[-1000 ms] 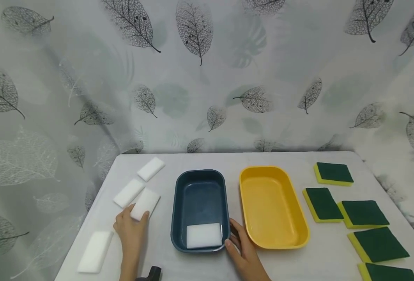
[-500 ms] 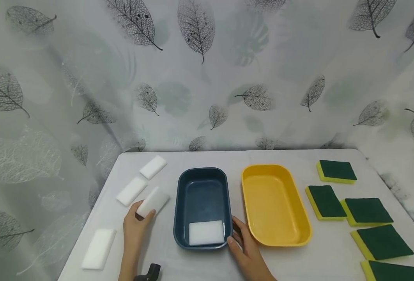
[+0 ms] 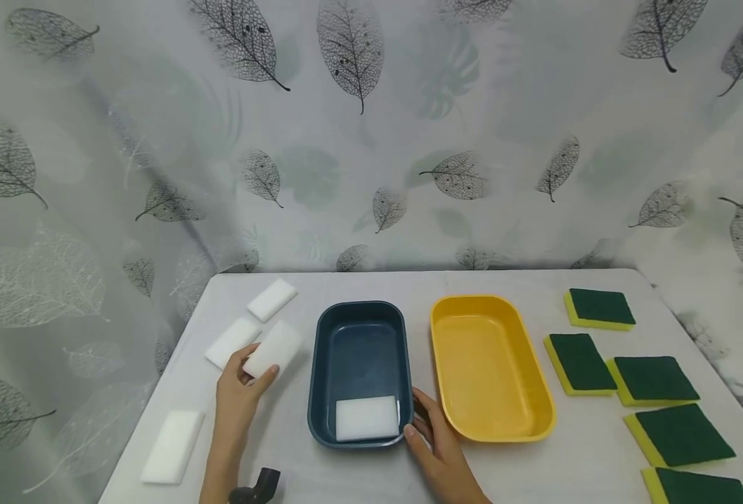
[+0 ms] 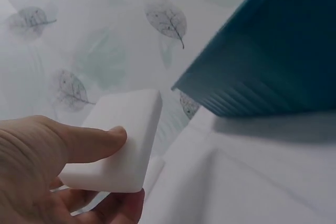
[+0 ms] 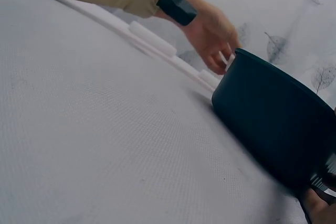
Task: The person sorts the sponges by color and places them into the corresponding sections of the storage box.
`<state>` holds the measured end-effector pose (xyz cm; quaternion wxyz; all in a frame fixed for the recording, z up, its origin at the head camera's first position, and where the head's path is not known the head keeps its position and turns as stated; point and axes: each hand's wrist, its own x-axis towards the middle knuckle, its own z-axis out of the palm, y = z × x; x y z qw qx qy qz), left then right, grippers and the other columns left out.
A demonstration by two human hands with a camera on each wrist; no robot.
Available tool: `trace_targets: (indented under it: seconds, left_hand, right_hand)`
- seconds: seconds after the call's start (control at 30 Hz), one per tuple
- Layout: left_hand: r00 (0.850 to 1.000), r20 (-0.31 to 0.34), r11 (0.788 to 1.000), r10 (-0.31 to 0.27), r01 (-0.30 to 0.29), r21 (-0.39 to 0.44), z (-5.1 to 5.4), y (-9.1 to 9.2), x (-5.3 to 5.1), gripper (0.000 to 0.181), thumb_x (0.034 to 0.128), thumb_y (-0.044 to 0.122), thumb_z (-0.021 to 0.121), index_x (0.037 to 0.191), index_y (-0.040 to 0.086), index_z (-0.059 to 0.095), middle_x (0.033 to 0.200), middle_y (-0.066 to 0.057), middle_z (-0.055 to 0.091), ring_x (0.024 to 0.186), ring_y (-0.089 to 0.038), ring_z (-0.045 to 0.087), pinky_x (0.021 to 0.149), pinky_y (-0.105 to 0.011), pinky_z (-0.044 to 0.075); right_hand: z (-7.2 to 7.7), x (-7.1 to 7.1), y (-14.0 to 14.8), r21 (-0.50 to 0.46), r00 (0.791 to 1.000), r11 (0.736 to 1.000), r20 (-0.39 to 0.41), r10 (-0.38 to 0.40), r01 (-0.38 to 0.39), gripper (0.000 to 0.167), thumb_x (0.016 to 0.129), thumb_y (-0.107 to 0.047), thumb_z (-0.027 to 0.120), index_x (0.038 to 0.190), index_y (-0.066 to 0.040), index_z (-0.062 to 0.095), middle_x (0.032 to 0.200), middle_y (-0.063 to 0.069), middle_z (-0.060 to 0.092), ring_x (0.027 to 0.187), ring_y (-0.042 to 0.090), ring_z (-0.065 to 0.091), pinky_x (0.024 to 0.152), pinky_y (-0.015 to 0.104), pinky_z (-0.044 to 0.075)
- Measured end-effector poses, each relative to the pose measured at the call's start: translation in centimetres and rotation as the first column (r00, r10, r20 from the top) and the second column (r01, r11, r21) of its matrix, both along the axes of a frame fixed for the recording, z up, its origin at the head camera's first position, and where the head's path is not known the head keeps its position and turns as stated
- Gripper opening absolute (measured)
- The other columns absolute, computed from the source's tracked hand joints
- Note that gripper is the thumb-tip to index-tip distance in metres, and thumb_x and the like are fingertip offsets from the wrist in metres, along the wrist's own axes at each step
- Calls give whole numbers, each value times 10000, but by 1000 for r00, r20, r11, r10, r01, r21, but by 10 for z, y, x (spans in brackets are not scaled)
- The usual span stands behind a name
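Observation:
My left hand pinches a white sponge block, thumb on one face and fingers on the other, as the left wrist view shows too. The block is tilted and raised off the table, left of the dark blue tray. One white sponge lies inside that tray at its near end. My right hand holds the tray's near right corner, thumb at the rim and fingers along the outer wall. In the right wrist view the tray hides most of this hand.
A yellow tray stands right of the blue one. White sponges lie on the left of the white table. Several green-and-yellow scouring sponges are spread on the right. A leaf-print curtain hangs behind.
My left hand has lifted the white sponge block off the table and moved it slightly up and to the right, tilting it. The right hand has stayed at the blue tray's corner.

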<state>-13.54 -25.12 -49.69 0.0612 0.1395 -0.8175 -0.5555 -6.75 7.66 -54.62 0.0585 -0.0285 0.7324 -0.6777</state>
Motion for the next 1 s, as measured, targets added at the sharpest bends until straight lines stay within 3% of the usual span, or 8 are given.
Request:
trace_targets:
  seconds: [0.23,0.47,0.63,0.87,1.0]
  left_hand:
    - [996,30,995,-90,91,-35,18,7,-8,607,959,202,770,1494,110,500,1498,-172,550,1305,-314,585,865,-134,504]
    - [977,29,976,-213,214,-36,32,17,-18,531,995,209,721,1488,132,537,1472,-165,577,1256,-325,611,895,-266,552]
    - [956,25,957,-291,291,-10,40,26,-23,461,1039,235,656,1481,142,564,1453,-149,599,1167,-269,625,878,-297,573]
    - [922,0,922,-388,388,21,39,38,-32,388,1057,233,623,1437,156,622,1408,-123,638,1061,-224,630,851,-276,581]
    - [902,2,901,-432,431,-46,39,44,-35,388,1039,265,654,1422,199,653,1398,-94,656,1009,-203,618,812,-275,564]
  right_hand:
    - [1,1,0,-6,999,1000,37,-3,3,537,1054,-235,620,1555,-251,425,1604,76,459,1405,88,508,1101,114,453]
    - [3,2,0,-17,999,1000,40,-3,4,539,1056,-229,617,1557,-250,421,1603,83,457,1419,148,505,1094,107,451]
    - [3,2,-1,-11,999,1000,40,-7,7,540,1056,-229,616,1558,-247,420,1603,79,457,1428,173,498,1099,114,453]
    - [3,1,-1,-14,999,1000,46,-4,5,542,1059,-241,611,1562,-228,411,1615,93,443,1455,244,480,1096,106,450]
    - [2,0,0,-21,999,1000,46,-1,2,545,1060,-241,611,1564,-226,405,1622,93,433,1464,246,471,1094,95,443]
